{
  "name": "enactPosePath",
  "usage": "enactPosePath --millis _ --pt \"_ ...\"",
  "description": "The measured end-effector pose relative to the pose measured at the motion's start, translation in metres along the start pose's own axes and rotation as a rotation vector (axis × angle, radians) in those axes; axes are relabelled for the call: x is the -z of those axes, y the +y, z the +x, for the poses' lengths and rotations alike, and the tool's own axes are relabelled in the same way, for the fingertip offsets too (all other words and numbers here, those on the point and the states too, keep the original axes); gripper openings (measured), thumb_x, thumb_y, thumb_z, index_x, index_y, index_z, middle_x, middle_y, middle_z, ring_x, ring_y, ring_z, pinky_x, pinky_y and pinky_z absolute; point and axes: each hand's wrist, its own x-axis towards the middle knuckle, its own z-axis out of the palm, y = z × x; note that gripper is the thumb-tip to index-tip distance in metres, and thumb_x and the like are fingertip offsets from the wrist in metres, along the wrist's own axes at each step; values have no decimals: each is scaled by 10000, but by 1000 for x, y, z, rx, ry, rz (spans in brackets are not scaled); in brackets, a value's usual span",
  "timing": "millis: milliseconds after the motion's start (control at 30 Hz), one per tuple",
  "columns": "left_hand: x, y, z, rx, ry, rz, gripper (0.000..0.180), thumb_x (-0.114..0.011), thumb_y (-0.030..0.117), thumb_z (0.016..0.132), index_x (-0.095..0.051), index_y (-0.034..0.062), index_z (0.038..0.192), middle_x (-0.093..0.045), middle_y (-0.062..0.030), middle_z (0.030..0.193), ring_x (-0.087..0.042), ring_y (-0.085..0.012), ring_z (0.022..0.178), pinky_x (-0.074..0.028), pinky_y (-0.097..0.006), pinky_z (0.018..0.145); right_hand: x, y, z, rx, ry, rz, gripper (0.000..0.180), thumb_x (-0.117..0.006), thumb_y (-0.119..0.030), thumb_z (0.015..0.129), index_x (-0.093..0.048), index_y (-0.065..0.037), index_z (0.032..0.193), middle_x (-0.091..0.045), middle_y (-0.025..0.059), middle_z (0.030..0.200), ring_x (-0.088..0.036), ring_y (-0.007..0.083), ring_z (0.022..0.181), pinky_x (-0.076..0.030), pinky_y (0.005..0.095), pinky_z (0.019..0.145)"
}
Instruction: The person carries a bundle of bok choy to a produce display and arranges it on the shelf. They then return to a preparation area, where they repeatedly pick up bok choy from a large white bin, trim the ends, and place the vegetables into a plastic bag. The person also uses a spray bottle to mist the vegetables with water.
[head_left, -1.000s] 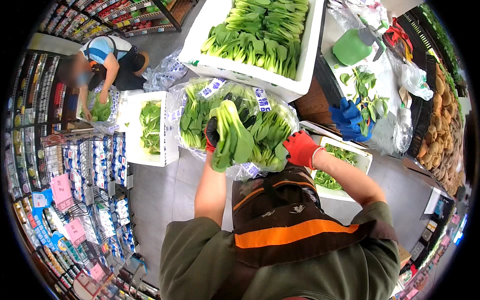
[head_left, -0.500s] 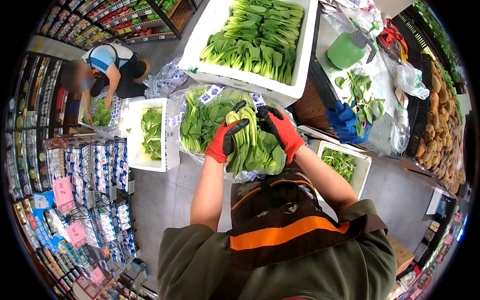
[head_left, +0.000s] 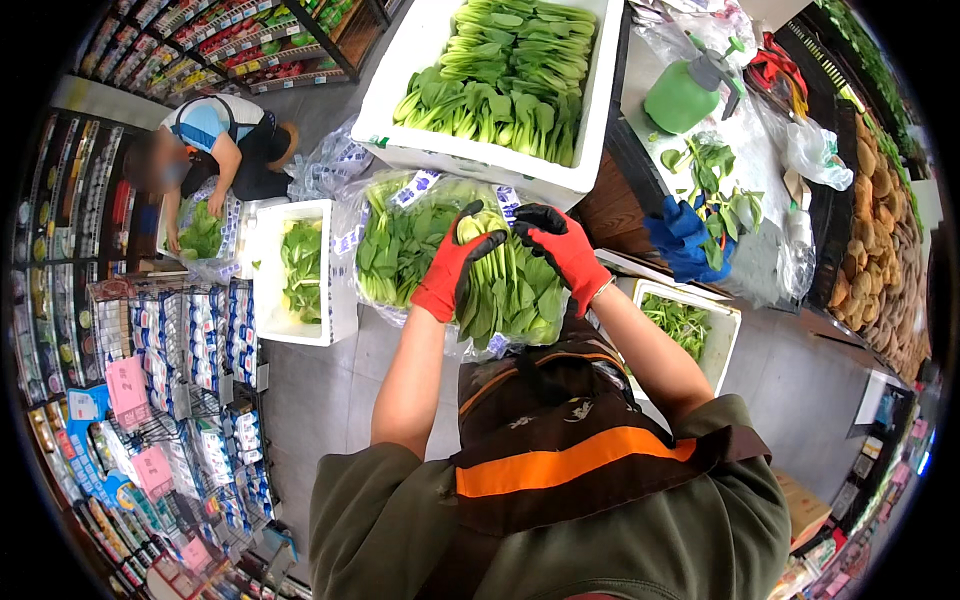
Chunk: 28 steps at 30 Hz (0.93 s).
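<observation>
A bunch of bok choy (head_left: 487,262), pale stems toward the far side, lies on other greens in a clear plastic bag (head_left: 345,262) in front of me. My left hand (head_left: 456,266), in a red glove with black fingers, is closed round the bunch's left side, thumb across the stems. In a matching glove, my right hand (head_left: 563,252) curls its fingers against the bunch's right side near the stem ends; its palm side is hidden. More leafy greens (head_left: 400,245) fill the bag to the left.
Beyond the bag stands a white foam box (head_left: 480,160) of stacked bok choy. Foam boxes of greens stand left (head_left: 343,305) and right (head_left: 728,340). A green spray bottle (head_left: 680,98) and blue glove (head_left: 680,240) are on the right-hand table. Another person (head_left: 225,150) crouches at far left.
The fingers of both hands have shifted slightly on the bok choy, and its stems and leaves lie a little differently. The view has moved slightly.
</observation>
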Motion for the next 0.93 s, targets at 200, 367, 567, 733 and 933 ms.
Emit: enactPosePath --millis 200,367,567,733,933 --pt "-10 16 -9 -8 -62 -6 574 -673 92 855 -426 31 1371 -548 -63 1251 -522 -158 1131 -420 -291 967 3 -24 -10 3 -156 10 489 -643 36 790 -522 -3 1263 -628 60 1112 -594 130 1002 -485 273 859" --pt "-8 14 -9 6 -113 63 570 -662 91 863 -421 16 1375 -538 -72 1278 -499 -162 1173 -386 -301 1010 2 -35 -20 209 -160 -594 649 -707 15 727 -475 -30 1331 -632 67 1105 -592 140 963 -483 289 853" --pt "-15 23 -9 6 -350 69 570 -652 83 863 -421 3 1378 -529 -73 1301 -487 -173 1199 -363 -313 1039 10 -42 -21 218 -189 -544 600 -756 -75 710 -539 -44 1268 -648 59 1090 -579 135 944 -477 306 871" --pt "-16 28 -5 103 -459 134 611 -691 107 835 -426 13 1378 -537 -63 1292 -490 -166 1193 -362 -307 1036 26 -56 -19 44 -396 -340 482 -672 -33 776 -555 -26 1243 -619 30 1146 -559 90 961 -467 261 837" --pt "-29 34 -2 298 -548 221 611 -699 126 833 -435 23 1374 -554 -42 1267 -501 -151 1170 -366 -293 1024 48 -60 -21 -157 -437 -326 371 -675 -127 801 -632 -69 1166 -666 31 992 -555 66 787 -470 226 694"
